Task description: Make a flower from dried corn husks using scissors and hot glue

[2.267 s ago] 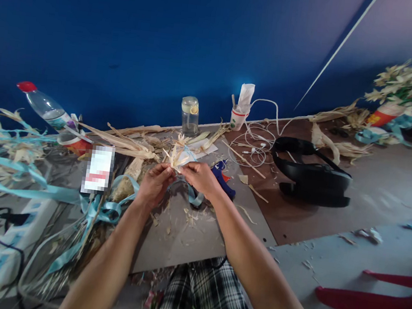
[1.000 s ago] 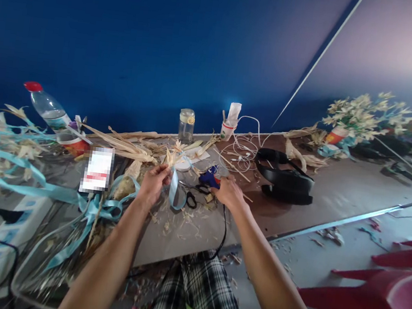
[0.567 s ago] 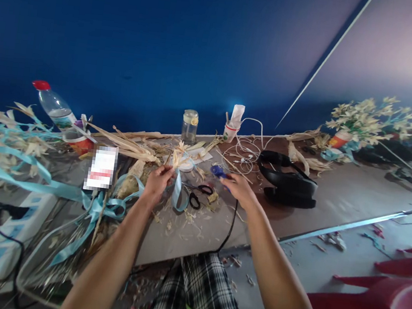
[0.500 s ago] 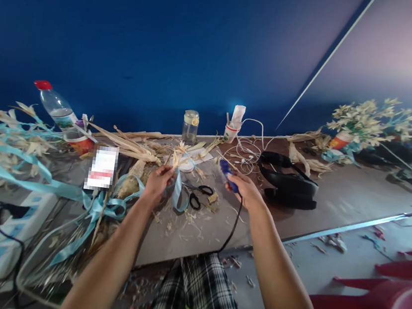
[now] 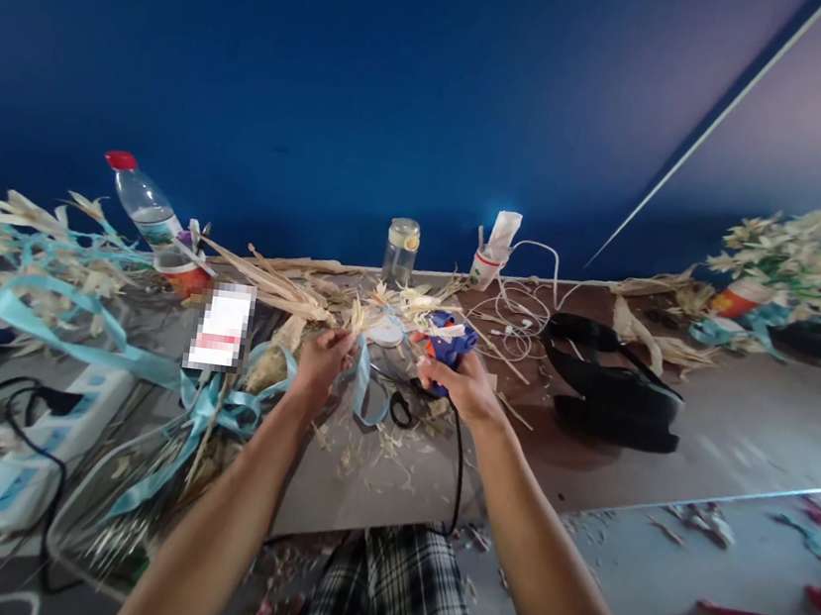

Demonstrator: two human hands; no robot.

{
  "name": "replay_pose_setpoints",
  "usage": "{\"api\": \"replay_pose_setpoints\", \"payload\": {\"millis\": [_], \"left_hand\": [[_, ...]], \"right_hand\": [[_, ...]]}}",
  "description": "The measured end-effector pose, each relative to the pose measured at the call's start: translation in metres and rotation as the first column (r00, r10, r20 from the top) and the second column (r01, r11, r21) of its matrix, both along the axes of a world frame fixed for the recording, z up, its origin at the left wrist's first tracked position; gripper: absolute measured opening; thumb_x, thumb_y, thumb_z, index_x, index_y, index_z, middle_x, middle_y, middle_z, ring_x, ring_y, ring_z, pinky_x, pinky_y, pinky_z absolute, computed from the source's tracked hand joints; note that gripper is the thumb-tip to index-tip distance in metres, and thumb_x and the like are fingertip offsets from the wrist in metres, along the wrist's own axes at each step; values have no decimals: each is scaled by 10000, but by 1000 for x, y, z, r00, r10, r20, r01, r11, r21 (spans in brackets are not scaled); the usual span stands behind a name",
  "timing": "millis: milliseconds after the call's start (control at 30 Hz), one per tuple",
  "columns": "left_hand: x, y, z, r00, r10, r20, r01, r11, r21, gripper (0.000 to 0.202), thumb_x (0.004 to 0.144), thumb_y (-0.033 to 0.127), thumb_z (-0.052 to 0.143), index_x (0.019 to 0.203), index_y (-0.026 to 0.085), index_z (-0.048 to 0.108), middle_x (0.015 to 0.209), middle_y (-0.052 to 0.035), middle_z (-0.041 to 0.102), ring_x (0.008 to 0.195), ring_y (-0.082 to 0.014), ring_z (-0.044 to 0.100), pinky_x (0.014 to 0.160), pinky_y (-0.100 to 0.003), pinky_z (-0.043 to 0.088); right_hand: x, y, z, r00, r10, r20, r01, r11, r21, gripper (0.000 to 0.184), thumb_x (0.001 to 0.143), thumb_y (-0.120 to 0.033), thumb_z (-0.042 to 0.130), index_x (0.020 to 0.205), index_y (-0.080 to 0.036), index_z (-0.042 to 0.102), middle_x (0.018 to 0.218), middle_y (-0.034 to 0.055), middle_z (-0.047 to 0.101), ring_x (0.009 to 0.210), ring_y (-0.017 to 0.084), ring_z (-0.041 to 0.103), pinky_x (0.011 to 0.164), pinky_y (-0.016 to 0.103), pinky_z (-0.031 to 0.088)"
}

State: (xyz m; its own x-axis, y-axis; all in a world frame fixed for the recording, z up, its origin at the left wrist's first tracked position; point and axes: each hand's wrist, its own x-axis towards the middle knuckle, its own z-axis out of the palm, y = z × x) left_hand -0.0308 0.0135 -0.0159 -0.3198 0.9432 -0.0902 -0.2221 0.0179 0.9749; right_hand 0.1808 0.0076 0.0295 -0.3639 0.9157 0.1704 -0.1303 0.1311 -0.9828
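My left hand (image 5: 321, 364) is closed, pinching a small pale corn-husk flower (image 5: 358, 319). A light blue ribbon (image 5: 362, 381) hangs in a loop from the flower. To its right, my right hand (image 5: 472, 387) grips a blue glue gun (image 5: 455, 341) with an orange trigger, its black cord running down over the table edge. The gun's front end points left towards the flower, with a gap between them. Below the gun lie black-handled scissors (image 5: 402, 409), partly hidden by my right hand.
Corn husks (image 5: 274, 286) are strewn behind my hands. To the left are a bottle (image 5: 150, 206), a phone (image 5: 223, 326), ribbon-tied stems and a power strip (image 5: 56, 444). A glass jar (image 5: 400, 251), a paper cup (image 5: 486, 267), white earphones and a black strapped item (image 5: 612, 402) stand or lie beyond.
My right hand has brought the glue gun left, nearer the flower, and turned it upright. It now covers part of the scissors. My left hand keeps its pinch; the view has swung slightly left.
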Motion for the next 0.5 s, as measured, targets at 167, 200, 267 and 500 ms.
{"api": "replay_pose_setpoints", "payload": {"millis": [167,200,267,500], "left_hand": [[-3,-2,4,1000,19,-24,-19,1000,-13,269,618,339,711,757,136,601,551,43,545,421,-41,394,491,-216,370],[-3,-2,5,999,20,-34,-20,1000,-14,270,624,345,709,757,136,601,550,42,542,428,-44,400,491,-214,365],[-3,-4,7,998,20,-53,-21,1000,-15,267,634,358,705,742,138,599,536,44,525,434,-48,405,485,-211,349],[-1,-7,13,998,24,-59,-26,999,-32,249,641,345,713,737,143,606,526,47,493,452,-54,423,495,-205,354]], "right_hand": [[-12,7,-22,999,-30,-19,29,999,-38,362,649,-432,739,890,-172,665,745,19,644,533,94,479,512,251,388],[-14,7,-25,999,-32,-12,32,998,-48,360,639,-435,746,871,-171,671,786,31,661,562,102,504,536,255,412],[-17,6,-32,1000,0,21,1,999,-45,352,631,-441,755,838,-167,677,834,49,679,646,130,559,616,275,461],[-17,4,-41,989,76,126,-83,996,44,328,717,-469,690,839,-166,654,815,45,650,742,159,574,712,282,470]]}}
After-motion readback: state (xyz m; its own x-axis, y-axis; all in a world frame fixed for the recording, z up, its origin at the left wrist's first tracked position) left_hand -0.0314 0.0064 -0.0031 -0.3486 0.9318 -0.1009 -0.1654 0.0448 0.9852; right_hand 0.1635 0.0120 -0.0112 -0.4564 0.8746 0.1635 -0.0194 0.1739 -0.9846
